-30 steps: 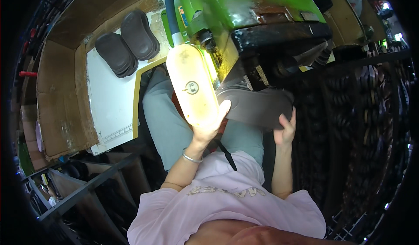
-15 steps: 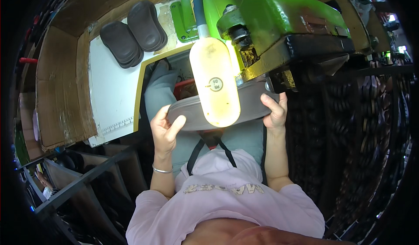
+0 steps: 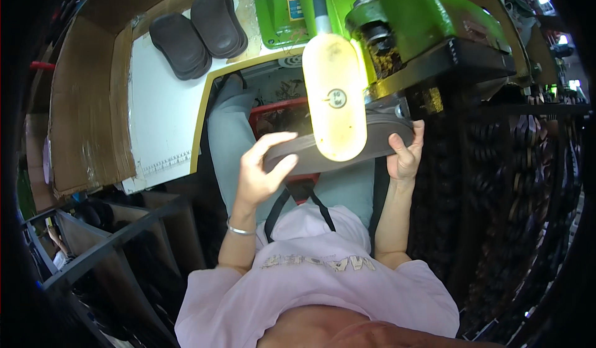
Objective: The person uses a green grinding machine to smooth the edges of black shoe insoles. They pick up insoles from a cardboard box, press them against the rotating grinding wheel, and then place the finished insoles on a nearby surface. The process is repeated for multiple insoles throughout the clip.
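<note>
— What do the two hands hold?

— Both grip one dark grey shoe sole [image 3: 379, 138]. The left hand [image 3: 259, 168] has its fingers curled over the near left end of it, with the thumb below. The right hand [image 3: 405, 154] is closed on the right end, fingers wrapped around the edge.

— And where is the sole?

— It is held flat over the person's lap, under the head of the green machine [image 3: 403, 19]. An oval yellow lamp [image 3: 334, 97] hangs in front and covers the middle of the sole (so that part I cannot see).

— What else is around?

— Behind the sole there is a red crate [image 3: 273, 115], partly hidden. On the white table [image 3: 164, 112] to the left lie two stacks of dark soles [image 3: 197, 28], side by side, well apart from the hands. A cardboard wall [image 3: 87, 112] stands along the table's left edge. The left wrist has a thin silver bracelet [image 3: 239, 229].
</note>
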Demonstrator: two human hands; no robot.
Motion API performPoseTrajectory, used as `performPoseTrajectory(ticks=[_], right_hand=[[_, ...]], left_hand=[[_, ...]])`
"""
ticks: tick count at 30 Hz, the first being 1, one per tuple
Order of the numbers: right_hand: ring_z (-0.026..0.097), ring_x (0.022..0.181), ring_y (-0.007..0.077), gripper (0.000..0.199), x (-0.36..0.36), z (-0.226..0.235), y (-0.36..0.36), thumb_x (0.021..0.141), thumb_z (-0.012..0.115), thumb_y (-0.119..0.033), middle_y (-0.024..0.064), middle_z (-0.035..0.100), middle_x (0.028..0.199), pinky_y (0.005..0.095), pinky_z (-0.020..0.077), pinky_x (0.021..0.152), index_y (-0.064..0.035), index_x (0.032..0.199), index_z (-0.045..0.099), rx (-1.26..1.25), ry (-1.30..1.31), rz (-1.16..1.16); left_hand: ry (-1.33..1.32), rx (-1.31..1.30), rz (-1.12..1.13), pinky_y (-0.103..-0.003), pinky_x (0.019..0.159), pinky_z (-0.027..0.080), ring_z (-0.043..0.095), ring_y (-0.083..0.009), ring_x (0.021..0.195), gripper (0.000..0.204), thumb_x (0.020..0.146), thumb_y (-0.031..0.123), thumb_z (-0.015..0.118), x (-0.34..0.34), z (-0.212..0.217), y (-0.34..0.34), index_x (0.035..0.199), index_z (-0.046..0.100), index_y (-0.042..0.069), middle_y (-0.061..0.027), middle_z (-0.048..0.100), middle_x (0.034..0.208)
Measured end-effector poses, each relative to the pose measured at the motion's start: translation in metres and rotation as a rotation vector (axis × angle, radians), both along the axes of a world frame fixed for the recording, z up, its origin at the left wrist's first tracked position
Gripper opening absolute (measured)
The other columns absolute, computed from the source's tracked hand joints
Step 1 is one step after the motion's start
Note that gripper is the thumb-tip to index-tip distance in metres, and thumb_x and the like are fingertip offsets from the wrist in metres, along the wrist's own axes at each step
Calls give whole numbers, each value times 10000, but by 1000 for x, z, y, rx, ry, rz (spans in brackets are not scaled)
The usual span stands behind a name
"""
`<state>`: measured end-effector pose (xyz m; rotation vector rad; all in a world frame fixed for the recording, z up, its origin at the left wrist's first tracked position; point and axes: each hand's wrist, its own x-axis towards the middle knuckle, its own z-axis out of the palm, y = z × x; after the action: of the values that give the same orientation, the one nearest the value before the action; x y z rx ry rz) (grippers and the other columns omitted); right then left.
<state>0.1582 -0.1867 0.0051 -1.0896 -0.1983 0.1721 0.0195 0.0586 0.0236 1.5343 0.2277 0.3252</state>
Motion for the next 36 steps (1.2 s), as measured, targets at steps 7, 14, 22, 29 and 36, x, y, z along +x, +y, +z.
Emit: performPoseTrajectory(ticks=[7, 14, 22, 29, 36], right_hand=[[560, 1031, 185, 409, 1, -18, -33, 815, 693, -18, 59, 581, 1101, 338, 423, 959, -98, 1152, 473, -14, -145, -52], [556, 1015, 181, 393, -2, -8, -27, 835, 677, -39, 64, 576, 1091, 335, 421, 949, -85, 1167, 471, -16, -132, -64], [555, 1003, 176, 305, 6, -3, -15, 885, 604, -27, 52, 568, 1091, 330, 441, 923, -79, 1159, 480, 144, 47, -138], [564, 939, 158, 337, 8, 12, 5, 806, 674, -11, 57, 574, 1020, 304, 468, 854, -73, 1083, 493, 144, 140, -142], [593, 839, 142, 334, -9, 17, 41, 728, 691, 62, 48, 608, 929, 276, 485, 766, -79, 981, 524, 141, 255, 25]], left_hand=[[-96, 121, 9, -271, 668, 513, 674, -186, 697, 144, 775, 18, 680, 39, 12, -17, 904, 671, -45, -132, 690, 800], [-4, 249, -28, -245, 644, 507, 667, -146, 693, 143, 823, 12, 619, 39, 16, -11, 948, 626, -57, -135, 659, 738], [-160, 411, 4, -280, 730, 508, 630, -156, 777, 238, 761, 26, 728, 45, 26, -15, 960, 612, -31, -87, 651, 868], [-156, 233, 63, -252, 738, 508, 624, -118, 767, 256, 704, -30, 763, 50, 31, 0, 919, 623, -23, -60, 656, 852], [3, 114, 214, -228, 681, 490, 609, -106, 725, 205, 746, -46, 734, -6, 10, 17, 853, 564, -7, -57, 620, 786]])
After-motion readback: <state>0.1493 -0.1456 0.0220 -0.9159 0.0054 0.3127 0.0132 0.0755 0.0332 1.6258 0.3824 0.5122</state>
